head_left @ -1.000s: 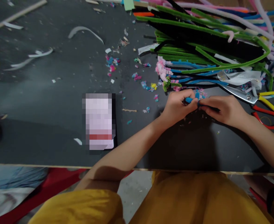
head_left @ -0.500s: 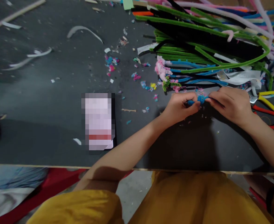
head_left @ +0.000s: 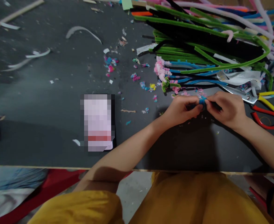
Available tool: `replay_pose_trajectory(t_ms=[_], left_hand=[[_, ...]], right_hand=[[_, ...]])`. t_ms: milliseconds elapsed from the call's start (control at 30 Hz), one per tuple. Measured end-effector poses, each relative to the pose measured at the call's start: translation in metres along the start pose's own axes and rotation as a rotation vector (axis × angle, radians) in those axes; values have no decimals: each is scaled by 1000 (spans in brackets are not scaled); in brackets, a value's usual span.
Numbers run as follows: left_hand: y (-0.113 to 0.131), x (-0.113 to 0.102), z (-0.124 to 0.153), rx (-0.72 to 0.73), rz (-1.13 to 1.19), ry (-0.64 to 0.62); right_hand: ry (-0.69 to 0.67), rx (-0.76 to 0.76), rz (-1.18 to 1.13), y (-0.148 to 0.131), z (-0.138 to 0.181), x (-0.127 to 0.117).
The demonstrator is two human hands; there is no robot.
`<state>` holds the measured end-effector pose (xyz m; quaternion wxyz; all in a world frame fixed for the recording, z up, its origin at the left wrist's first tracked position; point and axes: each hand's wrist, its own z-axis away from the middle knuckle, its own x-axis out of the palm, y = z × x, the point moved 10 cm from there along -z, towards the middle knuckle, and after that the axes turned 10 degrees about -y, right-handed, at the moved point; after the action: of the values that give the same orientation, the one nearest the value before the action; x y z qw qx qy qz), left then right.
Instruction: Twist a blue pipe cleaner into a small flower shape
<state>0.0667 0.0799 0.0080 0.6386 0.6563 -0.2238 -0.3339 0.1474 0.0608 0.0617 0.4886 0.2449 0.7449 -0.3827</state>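
Note:
A small piece of blue pipe cleaner (head_left: 202, 100) sits pinched between my two hands, low over the dark table. My left hand (head_left: 184, 107) is closed on its left side, thumb and forefinger pressed together. On the other side, the fingertips of my right hand (head_left: 227, 107) grip it too; most of the piece is hidden by the fingers. Just beyond the hands lie pink flower-like tufts (head_left: 161, 68) on blue stems (head_left: 193, 65). Scissors (head_left: 252, 98) with one yellow and one red handle rest beside my right hand.
Green pipe cleaners (head_left: 179, 54) and black ones are heaped at the back right. A phone (head_left: 113, 124) with a blurred screen lies near my left forearm. Coloured fluff scraps (head_left: 148, 87) and white paper strips (head_left: 81, 29) are scattered about. The table edge (head_left: 185, 170) runs in front of me.
My right hand has moved slightly down and left, closer to my left hand, uncovering the scissor blades. The blue piece has turned and shows less length between the fingers.

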Motion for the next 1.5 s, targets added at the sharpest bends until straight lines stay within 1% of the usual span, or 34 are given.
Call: replay_pose_trajectory(t_ms=[133,267,433,533,667,767,833,933,1033,1100,1167,1233,1367,1433,1500], left_hand=[[1,3,0,-9,-30,-29],[0,4,-1,-7,-30,-45],[-2,0,0,-6,36,11],[-2,-3,1,2,68,53],[-4,-7,1,-8,73,92],[-5,-9,1,-6,75,109],[-6,-10,1,-9,81,113],[-4,-13,1,10,58,129],[-2,-15,0,30,63,131],[-4,-14,0,7,114,110],[-6,-13,0,-20,176,95],[-8,-13,1,-47,243,93],[-12,-10,3,-120,326,81],[-12,-10,3,-127,315,81],[-10,-10,2,-115,287,78]], right_hand=[[-41,56,14,4,1,8],[-42,26,32,-1,1,8],[-13,1,-5,-6,1,1],[-51,39,-75,-3,-1,2],[-64,147,-314,8,-4,1],[-61,263,-535,21,-4,6],[-76,356,-699,30,-1,15],[-135,458,-1016,37,3,37],[-189,459,-1276,36,4,53],[-216,418,-1356,35,3,57],[-234,370,-1363,35,1,57],[-219,331,-1305,37,-1,53],[-127,233,-1065,40,-4,35],[-90,198,-947,40,-4,28],[-65,205,-865,41,-3,23]])
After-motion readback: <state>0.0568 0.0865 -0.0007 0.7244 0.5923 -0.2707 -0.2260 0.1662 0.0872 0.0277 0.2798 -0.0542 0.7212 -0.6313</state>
